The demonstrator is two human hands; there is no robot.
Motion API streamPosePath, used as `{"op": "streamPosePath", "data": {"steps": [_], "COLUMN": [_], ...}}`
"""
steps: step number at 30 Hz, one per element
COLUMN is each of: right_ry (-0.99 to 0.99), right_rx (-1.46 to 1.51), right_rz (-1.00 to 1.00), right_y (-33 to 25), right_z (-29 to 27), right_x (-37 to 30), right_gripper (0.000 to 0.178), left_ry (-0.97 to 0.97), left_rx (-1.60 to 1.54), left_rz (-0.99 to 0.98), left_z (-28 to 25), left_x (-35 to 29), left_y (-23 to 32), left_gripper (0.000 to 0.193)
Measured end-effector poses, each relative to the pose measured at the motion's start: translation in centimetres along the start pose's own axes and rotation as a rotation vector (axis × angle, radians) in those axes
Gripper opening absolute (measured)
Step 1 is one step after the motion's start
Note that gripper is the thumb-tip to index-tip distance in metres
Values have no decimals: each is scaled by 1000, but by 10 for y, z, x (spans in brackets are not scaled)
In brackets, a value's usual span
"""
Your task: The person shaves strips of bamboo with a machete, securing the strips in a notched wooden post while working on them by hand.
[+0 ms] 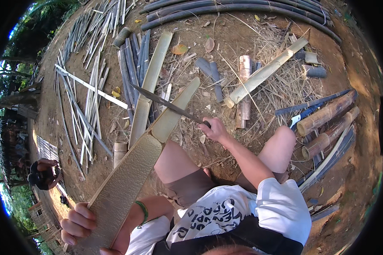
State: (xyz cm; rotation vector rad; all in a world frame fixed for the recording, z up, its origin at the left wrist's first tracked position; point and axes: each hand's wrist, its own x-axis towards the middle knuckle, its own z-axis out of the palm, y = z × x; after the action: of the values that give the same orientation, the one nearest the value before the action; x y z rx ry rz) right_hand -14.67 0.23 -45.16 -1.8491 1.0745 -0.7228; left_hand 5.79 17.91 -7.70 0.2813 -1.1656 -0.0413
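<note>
My left hand [81, 225] is wrapped round the near end of a split bamboo piece [127, 187], whose pale, hollow inner side faces up. It slants away from me, with a node partway along and a narrower far end. In my right hand [214, 130] is the handle of a long, dark-bladed machete [166, 103]. Its blade lies across the far part of the bamboo; whether it touches the bamboo, I cannot tell. Just beyond, another split bamboo length [153, 72] lies on the ground, partly behind the blade.
Thin bamboo strips [91, 106] lie scattered at left. Long dark bamboo poles [234, 8] run across the back. Another split length [268, 72] rests on dry shavings. A blue-handled saw [300, 117] lies beside bamboo sections [327, 117] at right. A person [44, 173] crouches far left.
</note>
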Motion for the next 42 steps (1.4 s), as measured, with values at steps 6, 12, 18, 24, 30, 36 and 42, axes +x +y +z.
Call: {"op": "streamPosePath", "data": {"steps": [6, 12, 18, 24, 30, 36, 42], "right_ry": [78, -5, 38, -56, 76, 78, 202], "right_rx": [-119, 46, 91, 212, -47, -97, 88], "right_rz": [788, 489, 1007, 962, 1051, 1099, 864], "right_y": [116, 35, 100, 104, 162, 98, 39], "right_z": [-3, 16, 3, 19, 79, 102, 69], "right_x": [32, 10, 32, 28, -68, -103, -79], "right_gripper": [90, 86, 85, 85, 80, 85, 88], "left_ry": [25, -131, -16, 101, 161, 429, 371], "left_rx": [-40, 213, -79, 19, 52, 439, 551], "left_rz": [-20, -57, -45, -17, -69, 2, -40], "left_z": [12, -4, -3, -10, -18, -22, -6], "left_x": [3, 1, 16, 12, 27, 64, 105], "left_y": [-7, -1, -10, -5, -30, -61, -114], "left_gripper": [45, 37, 47, 49, 45, 66, 95]}}
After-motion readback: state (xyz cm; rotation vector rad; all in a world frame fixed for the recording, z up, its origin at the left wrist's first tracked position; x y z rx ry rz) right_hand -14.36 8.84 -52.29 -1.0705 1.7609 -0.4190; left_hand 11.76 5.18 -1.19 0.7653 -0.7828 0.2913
